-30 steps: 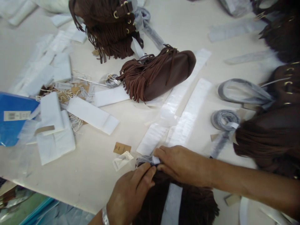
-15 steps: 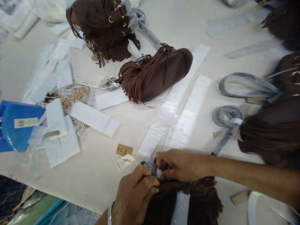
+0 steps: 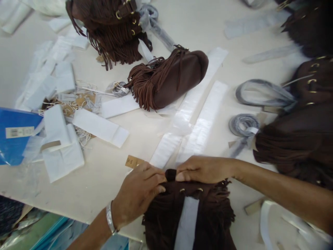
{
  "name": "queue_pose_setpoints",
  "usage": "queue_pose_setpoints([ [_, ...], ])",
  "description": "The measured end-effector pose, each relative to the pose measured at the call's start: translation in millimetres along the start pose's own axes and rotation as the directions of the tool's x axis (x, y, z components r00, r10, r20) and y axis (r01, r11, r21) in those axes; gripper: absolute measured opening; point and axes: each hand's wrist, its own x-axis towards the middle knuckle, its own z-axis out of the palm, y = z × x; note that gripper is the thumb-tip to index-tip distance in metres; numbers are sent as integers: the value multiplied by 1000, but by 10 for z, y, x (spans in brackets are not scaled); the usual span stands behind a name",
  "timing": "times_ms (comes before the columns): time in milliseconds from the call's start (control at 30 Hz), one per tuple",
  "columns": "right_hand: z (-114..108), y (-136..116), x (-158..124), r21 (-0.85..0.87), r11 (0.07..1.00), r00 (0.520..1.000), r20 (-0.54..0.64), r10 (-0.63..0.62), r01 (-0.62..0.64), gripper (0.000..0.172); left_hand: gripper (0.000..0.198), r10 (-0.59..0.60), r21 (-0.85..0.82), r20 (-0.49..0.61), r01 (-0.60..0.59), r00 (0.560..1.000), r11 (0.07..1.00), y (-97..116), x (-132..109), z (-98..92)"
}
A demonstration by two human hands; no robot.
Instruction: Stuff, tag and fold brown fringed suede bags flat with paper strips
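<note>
Pinching the upper edge of a dark brown fringed bag [image 3: 192,215], both hands meet at one spot: the left hand [image 3: 137,194] and the right hand [image 3: 205,169] close their fingertips on the bag's top rim, almost touching each other, the right thumb and forefinger facing the left knuckles. What exactly lies between the fingertips is hidden. The bag sits at the near edge of the white table [image 3: 109,187], directly below the hands, its body hanging toward the viewer and partly past the table edge. A pale strip [image 3: 187,222] runs down the middle of the bag, so its long axis points from the hands straight back toward the person. Neither hand is nearer; both rest on the rim, the left coming from below, the right forearm from the far right.

Just beyond the bag's rim, a small brown tag [image 3: 133,161] lies on the table, beside the left hand. Farther beyond the bag, two long white strips [image 3: 197,128] slant away, and another fringed bag [image 3: 169,80] lies well apart on its side.
</note>
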Motion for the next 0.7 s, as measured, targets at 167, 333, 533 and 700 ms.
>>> queue_pose_setpoints([
  [167,105,-47,-443,-85,994,996,-62,59,-64,27,18,126,-188,92,-107,988,976,-116,65,-40],
  [333,368,38,-591,-172,984,978,-206,15,-51,27,13,117,-242,89,-92,989,966,-165,121,70],
  [533,406,157,-701,-169,986,968,-250,-26,-17,28,14,136,-202,95,-115,986,973,-237,220,152],
  [700,405,211,-763,-218,970,967,-250,53,-110,34,13,212,-113,67,-204,975,972,-229,307,168],
])
